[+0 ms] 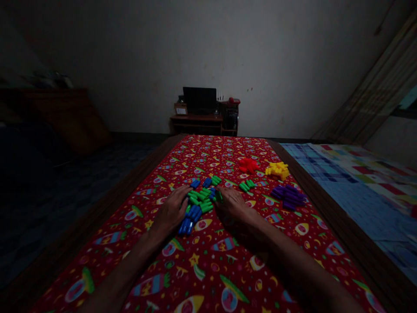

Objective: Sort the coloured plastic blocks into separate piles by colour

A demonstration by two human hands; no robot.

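Note:
A mixed heap of green plastic pieces (204, 194) and blue plastic pieces (194, 213), each made of short rounded rods joined side by side, lies on a red patterned cloth (208, 252). At the heap's left edge is my left hand (173, 208), its fingers and thumb apart and its fingertips against the pieces. My right hand (232, 202) is at the heap's right side, with fingers bent around a dark green piece (219, 197). Some blue pieces between the hands are partly hidden. Just beyond the heap lie a few more blue and green ones.
Right of my right hand are separate groups of green pieces (246, 185), red pieces (248, 165), yellow pieces (277, 171) and purple pieces (288, 197). Beyond the cloth, a desk with a dark monitor (200, 100) stands against the wall. A patchwork-covered bed (345, 187) is at right.

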